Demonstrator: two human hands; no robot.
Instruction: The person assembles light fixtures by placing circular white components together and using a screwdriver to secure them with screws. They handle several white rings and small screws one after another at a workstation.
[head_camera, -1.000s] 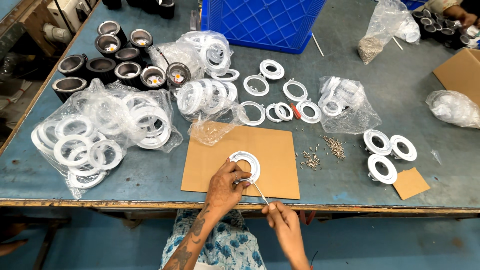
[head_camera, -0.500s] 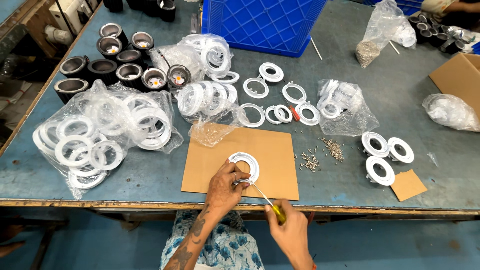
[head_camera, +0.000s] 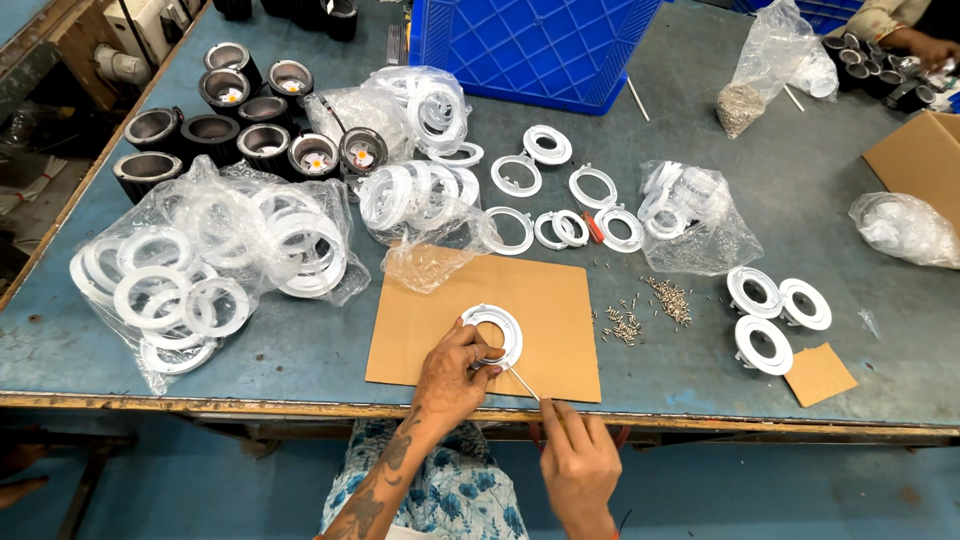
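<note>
A white plastic ring (head_camera: 494, 330) lies on a brown cardboard sheet (head_camera: 560, 300) near the table's front edge. My left hand (head_camera: 452, 375) presses on the ring's near side, fingers pinched at its rim. My right hand (head_camera: 578, 462) grips a screwdriver (head_camera: 522, 383) whose thin metal shaft slants up to the ring beside my left fingertips. The tool's handle is mostly hidden in my fist.
Small screws (head_camera: 650, 305) lie scattered right of the cardboard. Bags of white rings (head_camera: 205, 265), loose rings (head_camera: 560, 190), black round housings (head_camera: 240, 120), a blue crate (head_camera: 530, 45), three finished rings (head_camera: 775, 310) and a cardboard box (head_camera: 920, 155) sit around. Another person's hand (head_camera: 915, 45) works at the far right.
My right hand has closed around the screwdriver and drawn back toward the table edge, while the tip stays at the ring. My left hand has stayed on the ring.
</note>
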